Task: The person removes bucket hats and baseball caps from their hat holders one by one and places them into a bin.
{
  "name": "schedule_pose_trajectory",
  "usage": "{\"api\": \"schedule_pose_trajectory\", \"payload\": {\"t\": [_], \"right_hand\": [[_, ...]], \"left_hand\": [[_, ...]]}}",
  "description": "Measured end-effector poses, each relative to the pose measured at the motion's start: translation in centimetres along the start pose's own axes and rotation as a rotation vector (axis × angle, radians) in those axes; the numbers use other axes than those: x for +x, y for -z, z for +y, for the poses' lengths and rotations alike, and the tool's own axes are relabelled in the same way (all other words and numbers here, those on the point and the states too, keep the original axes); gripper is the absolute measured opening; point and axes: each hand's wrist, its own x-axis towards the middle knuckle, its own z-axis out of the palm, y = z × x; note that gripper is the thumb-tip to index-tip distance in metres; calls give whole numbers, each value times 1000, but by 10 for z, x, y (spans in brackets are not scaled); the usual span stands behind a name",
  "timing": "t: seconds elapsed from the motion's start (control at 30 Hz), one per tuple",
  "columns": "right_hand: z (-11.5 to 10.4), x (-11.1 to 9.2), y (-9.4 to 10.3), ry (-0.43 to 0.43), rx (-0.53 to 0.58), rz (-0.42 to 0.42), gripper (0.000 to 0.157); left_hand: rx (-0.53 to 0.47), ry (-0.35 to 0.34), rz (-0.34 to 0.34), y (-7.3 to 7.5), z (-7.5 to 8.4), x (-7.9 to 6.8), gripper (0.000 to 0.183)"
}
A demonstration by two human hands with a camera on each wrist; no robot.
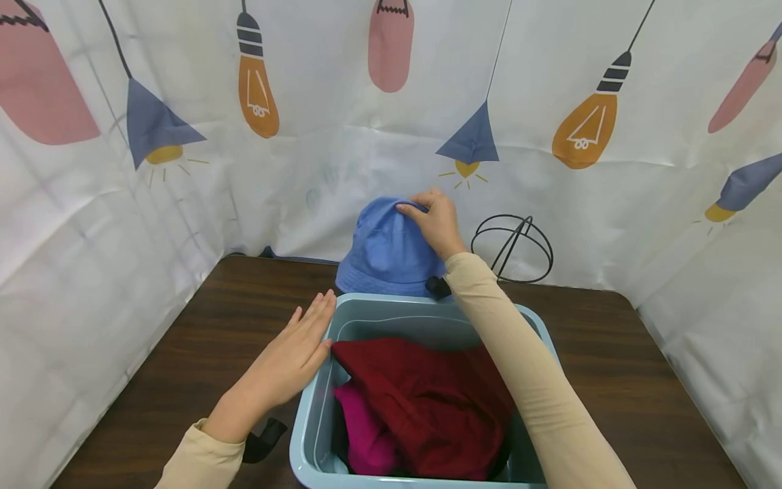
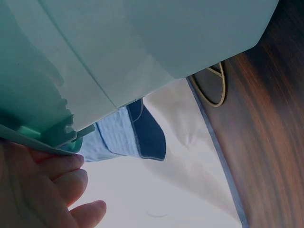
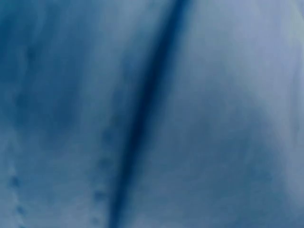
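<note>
My right hand (image 1: 435, 219) pinches the crown of a blue bucket hat (image 1: 391, 251) behind the tub, its brim hanging down near the far rim. Blue cloth with a seam, very close and blurred, fills the right wrist view. My left hand (image 1: 296, 356) rests with straight fingers along the left rim of the light blue plastic tub (image 1: 313, 435). In the left wrist view its fingers (image 2: 66, 183) lie at the tub's rim, with part of the hat (image 2: 114, 135) beyond. Inside the tub lie a dark red cloth (image 1: 434, 401) and a magenta cloth (image 1: 366, 435).
A black wire stand (image 1: 516, 248) stands at the back of the dark wooden table (image 1: 201, 360), right of the hat. White fabric (image 1: 311, 170) printed with lamps hangs behind and along both sides. My right forearm crosses over the tub's right side.
</note>
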Motion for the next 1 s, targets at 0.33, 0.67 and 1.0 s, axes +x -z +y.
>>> {"api": "schedule_pose_trajectory", "payload": {"t": [0.33,0.67,1.0], "right_hand": [[-10,1,-5,6,32,42,26],[-13,12,2,8,-45,63,26],[2,11,9,68,-33,-12,24]], "left_hand": [[2,2,0,-1,-1,0,59],[7,2,0,-1,0,1,59],[1,4,-3,0,0,1,59]]}}
